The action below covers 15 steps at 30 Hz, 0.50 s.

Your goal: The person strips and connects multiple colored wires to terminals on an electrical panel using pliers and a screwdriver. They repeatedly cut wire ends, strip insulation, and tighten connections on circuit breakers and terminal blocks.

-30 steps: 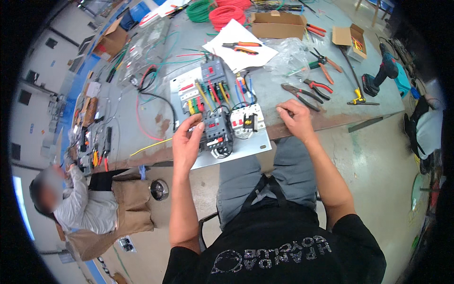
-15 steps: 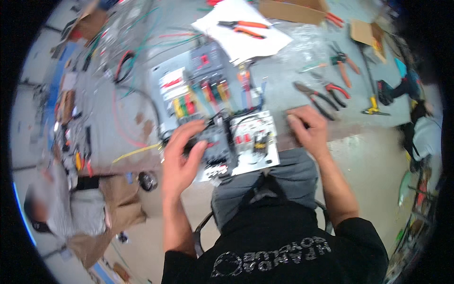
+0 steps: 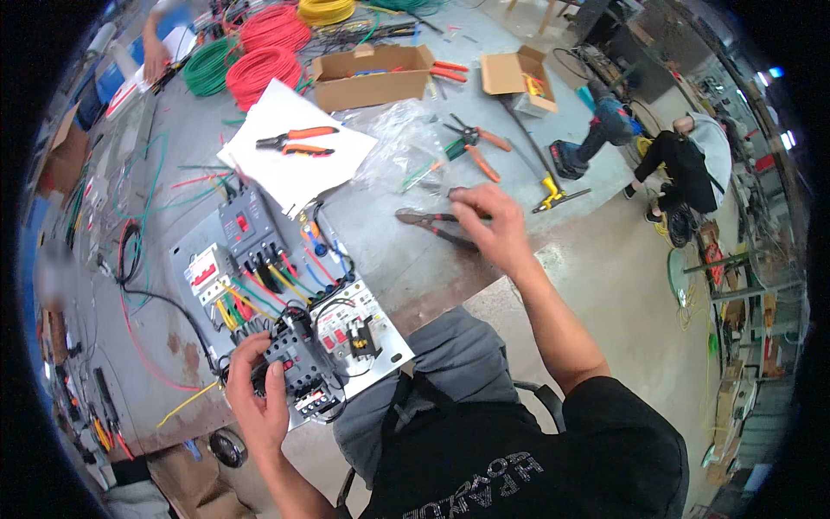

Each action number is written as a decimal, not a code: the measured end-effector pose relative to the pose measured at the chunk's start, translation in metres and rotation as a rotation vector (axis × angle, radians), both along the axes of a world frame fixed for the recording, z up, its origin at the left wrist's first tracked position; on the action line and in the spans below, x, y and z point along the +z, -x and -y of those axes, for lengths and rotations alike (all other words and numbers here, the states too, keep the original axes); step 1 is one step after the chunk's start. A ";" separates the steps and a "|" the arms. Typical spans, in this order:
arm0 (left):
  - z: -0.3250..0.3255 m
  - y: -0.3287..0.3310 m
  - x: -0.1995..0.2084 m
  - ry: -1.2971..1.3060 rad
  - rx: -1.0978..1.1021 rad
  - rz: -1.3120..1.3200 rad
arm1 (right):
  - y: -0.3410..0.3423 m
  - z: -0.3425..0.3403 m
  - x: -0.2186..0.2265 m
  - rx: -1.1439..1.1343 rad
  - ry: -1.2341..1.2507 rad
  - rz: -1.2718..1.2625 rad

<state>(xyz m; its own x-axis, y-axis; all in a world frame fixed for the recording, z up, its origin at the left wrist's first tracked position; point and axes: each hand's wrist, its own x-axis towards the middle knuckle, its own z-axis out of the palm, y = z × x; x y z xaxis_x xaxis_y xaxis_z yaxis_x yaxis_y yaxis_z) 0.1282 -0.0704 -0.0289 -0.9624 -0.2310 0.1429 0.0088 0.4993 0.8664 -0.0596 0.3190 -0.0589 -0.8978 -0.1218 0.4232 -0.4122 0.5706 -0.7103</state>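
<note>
My left hand (image 3: pixel 258 389) rests against the left side of a dark grey contactor (image 3: pixel 298 359), thumb on its face and fingers curled over the edge among black wires. The contactor sits on a metal mounting plate (image 3: pixel 396 353) with a circuit breaker (image 3: pixel 245 223), a small white breaker (image 3: pixel 207 272) and coloured wires. To the right, my right hand (image 3: pixel 494 227) is closed above the table, fingertips pinched; a small dark bit shows at the tips, too small to name. Pliers (image 3: pixel 418 218) lie beside and partly under that hand.
Orange-handled wire strippers (image 3: pixel 298 141) lie on white paper (image 3: pixel 268 177). Beyond are cutters (image 3: pixel 475 143), a cardboard box (image 3: pixel 367 91), wire coils (image 3: pixel 272 30) and a cordless drill (image 3: pixel 596 134). One person sits at the right; another's hand (image 3: pixel 156 60) shows far left.
The view has swung to the right. My right hand has moved forward over the table to the pliers, while my left hand stays at the contactor.
</note>
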 end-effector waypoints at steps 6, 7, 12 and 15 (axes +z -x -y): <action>-0.005 -0.006 -0.002 0.075 -0.020 -0.017 | 0.023 -0.081 -0.001 -0.274 -0.210 -0.044; -0.006 -0.003 -0.003 0.060 -0.024 -0.019 | 0.020 -0.099 -0.004 -0.332 -0.259 -0.047; -0.004 -0.002 -0.004 0.016 -0.039 0.006 | 0.017 -0.165 -0.022 -0.506 -0.388 -0.034; 0.007 -0.005 -0.007 0.092 -0.038 -0.013 | 0.024 -0.175 -0.030 -0.482 -0.463 -0.009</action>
